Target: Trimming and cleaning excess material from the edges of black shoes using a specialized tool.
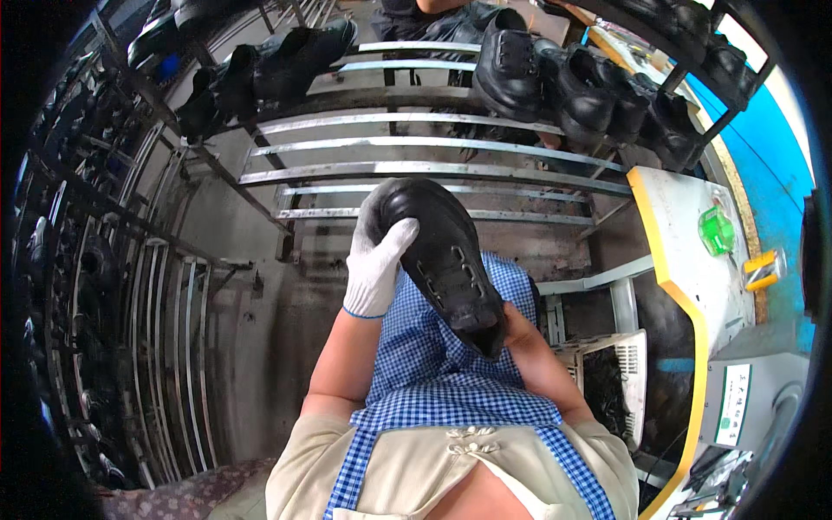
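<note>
A black laced shoe [444,256] is held over my lap, toe pointing away from me and up. My left hand [378,260], in a white knit glove, grips the toe end with the fingers wrapped over it. My right hand [517,327] is bare and mostly hidden behind the heel, which it holds from the right. Below the shoe lies my blue checked apron [433,373].
A metal slatted rack [433,169] stands straight ahead, with black shoes on its upper shelves [572,91]. More racks with shoes line the left side [95,260]. At the right are a white worktable with a yellow edge [685,251], a green object [716,230] and a white plastic crate [620,381].
</note>
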